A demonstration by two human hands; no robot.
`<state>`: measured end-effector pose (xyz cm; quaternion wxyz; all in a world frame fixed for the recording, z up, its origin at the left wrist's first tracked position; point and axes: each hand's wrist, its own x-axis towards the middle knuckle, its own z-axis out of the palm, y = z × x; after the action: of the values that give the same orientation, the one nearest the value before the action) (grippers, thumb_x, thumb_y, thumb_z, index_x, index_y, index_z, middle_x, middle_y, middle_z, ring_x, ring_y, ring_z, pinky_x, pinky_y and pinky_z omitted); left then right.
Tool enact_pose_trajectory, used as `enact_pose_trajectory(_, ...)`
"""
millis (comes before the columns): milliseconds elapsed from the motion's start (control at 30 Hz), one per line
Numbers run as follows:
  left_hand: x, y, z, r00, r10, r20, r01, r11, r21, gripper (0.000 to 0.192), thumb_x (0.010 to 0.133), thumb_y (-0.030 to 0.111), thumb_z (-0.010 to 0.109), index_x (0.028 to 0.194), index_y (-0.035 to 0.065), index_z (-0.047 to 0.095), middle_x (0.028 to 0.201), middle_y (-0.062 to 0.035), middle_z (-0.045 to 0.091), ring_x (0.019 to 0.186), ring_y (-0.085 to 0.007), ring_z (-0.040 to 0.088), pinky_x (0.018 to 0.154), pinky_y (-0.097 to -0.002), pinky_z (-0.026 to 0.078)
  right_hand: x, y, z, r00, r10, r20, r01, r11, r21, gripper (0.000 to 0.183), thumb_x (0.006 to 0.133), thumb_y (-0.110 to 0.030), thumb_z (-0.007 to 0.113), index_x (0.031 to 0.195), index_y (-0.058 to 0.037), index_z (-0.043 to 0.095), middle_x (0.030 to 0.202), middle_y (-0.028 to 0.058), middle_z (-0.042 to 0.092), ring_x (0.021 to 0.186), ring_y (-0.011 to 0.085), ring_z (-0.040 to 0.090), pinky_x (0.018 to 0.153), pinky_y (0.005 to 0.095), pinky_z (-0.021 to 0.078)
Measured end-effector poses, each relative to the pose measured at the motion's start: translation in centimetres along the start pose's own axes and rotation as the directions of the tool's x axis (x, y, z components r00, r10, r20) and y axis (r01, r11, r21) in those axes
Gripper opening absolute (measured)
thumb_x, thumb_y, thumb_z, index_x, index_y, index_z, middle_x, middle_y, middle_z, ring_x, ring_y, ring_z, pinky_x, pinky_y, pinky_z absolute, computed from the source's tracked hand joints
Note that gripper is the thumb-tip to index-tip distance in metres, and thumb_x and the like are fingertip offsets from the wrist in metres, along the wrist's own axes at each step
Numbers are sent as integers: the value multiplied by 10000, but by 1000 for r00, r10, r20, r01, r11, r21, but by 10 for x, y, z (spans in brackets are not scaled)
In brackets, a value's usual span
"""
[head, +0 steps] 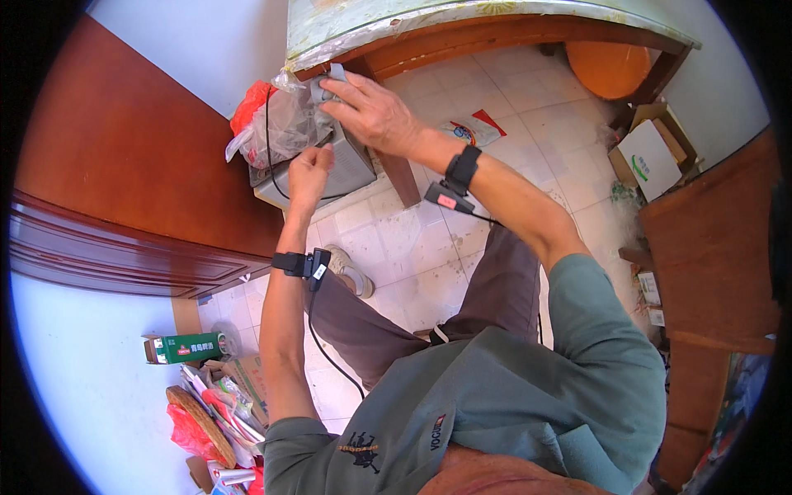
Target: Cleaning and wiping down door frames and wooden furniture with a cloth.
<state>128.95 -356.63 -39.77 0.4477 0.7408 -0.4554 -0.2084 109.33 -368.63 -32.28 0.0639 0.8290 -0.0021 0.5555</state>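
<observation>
My right hand [374,114] grips a bunched grey cloth [320,93] at the corner of a wooden table [470,40]. Below and to its left, my left hand [309,172] is curled with thumb and forefinger close together. From this angle I cannot tell whether anything is between those fingers. Beside both hands, a filled translucent plastic bag [281,120] rests on a grey metal-cased appliance [352,164] with vent slots. A red plastic bag [252,102] shows behind it. A black cable [268,133] runs down over the translucent bag.
A tall brown wooden cabinet [117,142] stands at the left. A table leg [399,179] rises beside the appliance. An orange round object [609,68] sits under the table; an open carton [649,158] is at right. Boxes and bags, including a green carton [192,348], lie lower left.
</observation>
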Motion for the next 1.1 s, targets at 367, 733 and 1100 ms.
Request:
enact_pose_trajectory(367, -21, -93, 11, 966, -259, 17, 257, 964, 76, 308, 981, 271, 625, 873, 4, 734, 711, -32, 675, 703, -112, 637, 613, -291, 483, -22, 27, -39, 972, 227, -58, -234, 924, -304, 361, 784, -35, 722, 1140, -68, 667, 1331, 143, 598, 1246, 368, 556, 1041, 427, 492)
enact_pose_trajectory(733, -35, -93, 2, 862, -445, 241, 496, 837, -231, 269, 973, 215, 629, 1197, 72, 672, 982, -102, 726, 824, -188, 710, 689, -298, 542, -16, 48, -46, 997, -74, 38, 83, 934, -347, 280, 813, -87, 646, 1093, -89, 661, 1218, 103, 625, 1137, 304, 591, 979, 401, 513)
enact_pose_trajectory(1100, -28, -115, -36, 909, -415, -44, 364, 839, -404, 357, 988, 398, 629, 1090, 60, 679, 953, -84, 721, 801, -174, 692, 679, -292, 511, -44, 45, -100, 952, 243, -184, -293, 894, -339, 481, 718, -50, 789, 1172, -109, 643, 1311, 120, 591, 1157, 362, 571, 992, 443, 509)
